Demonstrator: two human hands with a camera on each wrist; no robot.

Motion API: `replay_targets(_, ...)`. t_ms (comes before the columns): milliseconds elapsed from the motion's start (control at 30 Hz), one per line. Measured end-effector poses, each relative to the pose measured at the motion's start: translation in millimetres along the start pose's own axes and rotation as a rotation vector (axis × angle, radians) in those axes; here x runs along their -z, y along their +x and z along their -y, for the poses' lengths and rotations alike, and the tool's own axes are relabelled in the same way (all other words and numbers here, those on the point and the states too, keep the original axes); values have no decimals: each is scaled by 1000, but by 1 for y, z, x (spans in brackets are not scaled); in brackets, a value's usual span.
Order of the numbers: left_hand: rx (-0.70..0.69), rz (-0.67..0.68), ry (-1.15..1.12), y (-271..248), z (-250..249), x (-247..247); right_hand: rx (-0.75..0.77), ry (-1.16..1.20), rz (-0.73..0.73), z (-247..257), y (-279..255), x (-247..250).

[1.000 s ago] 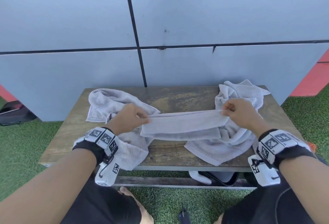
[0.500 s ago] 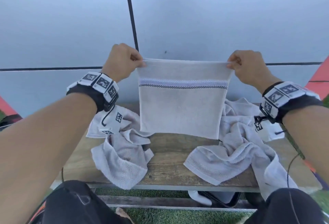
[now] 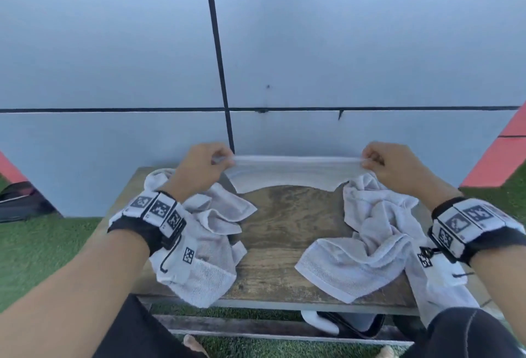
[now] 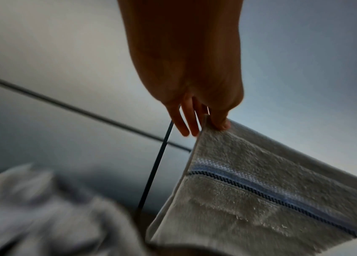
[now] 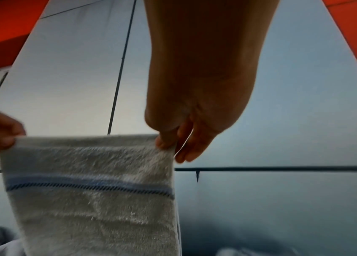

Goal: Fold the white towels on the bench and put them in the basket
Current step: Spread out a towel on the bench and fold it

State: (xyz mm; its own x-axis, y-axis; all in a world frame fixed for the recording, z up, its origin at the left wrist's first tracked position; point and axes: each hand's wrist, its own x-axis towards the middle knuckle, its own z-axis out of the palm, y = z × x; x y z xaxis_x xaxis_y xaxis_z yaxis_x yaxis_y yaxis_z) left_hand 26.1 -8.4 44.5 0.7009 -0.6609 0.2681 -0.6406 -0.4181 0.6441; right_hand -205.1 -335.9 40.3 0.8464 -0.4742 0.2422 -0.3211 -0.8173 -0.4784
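I hold a white towel with a blue stripe stretched between both hands over the far side of the wooden bench. My left hand pinches its left top corner, and my right hand pinches the right top corner. The wrist views show the towel hanging from thumb and fingers, doubled over. A crumpled white towel lies on the bench's left part, under my left wrist. Another crumpled towel lies on the right and hangs over the front edge. No basket is in view.
A grey panelled wall stands right behind the bench. Green artificial turf surrounds it. A black bag lies at the far left. A white and dark object sits under the bench.
The towel was lifted from the bench and held high and flat half a second ago. Now both hands have come down and forward, bringing it low over the bench's far side.
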Motion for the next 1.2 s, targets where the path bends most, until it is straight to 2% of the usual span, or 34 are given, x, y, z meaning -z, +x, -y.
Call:
replay_targets(67,104,200,-65,-33,17,-15,-20,-27,285,-10,-24,-12)
replay_targets(133,172,377,-24,-58,29,-25,-29,-85,552,-17,-43,-23)
replay_targets(200,213,542,12,-73,34,-30,-57,-95,715,-20,-56,-32)
replay_targets(267,232,643,8,-78,36,-32,-90,-87,780,-22,-59,-39)
replay_targets(367,240,608,26,-73,45,-37,-140,-64,725,-23,-52,-47)
replay_targets(600,195,275,41,-31,61,-60,-192,-106,433,-22,-19,-71)
replay_targets(700,191,200,120,-7,69,-76,-241,-112,320,-30,-3,-87)
replay_targets(933,241,207,276,37,87,-111,-306,-118,240,-49,26,-126)
replay_targets(1133,232,344,342,44,104,-132,-318,-158,323,-61,35,-151)
replay_targets(1200,233,350,362,46,107,-135,-315,-178,328,-62,38,-154)
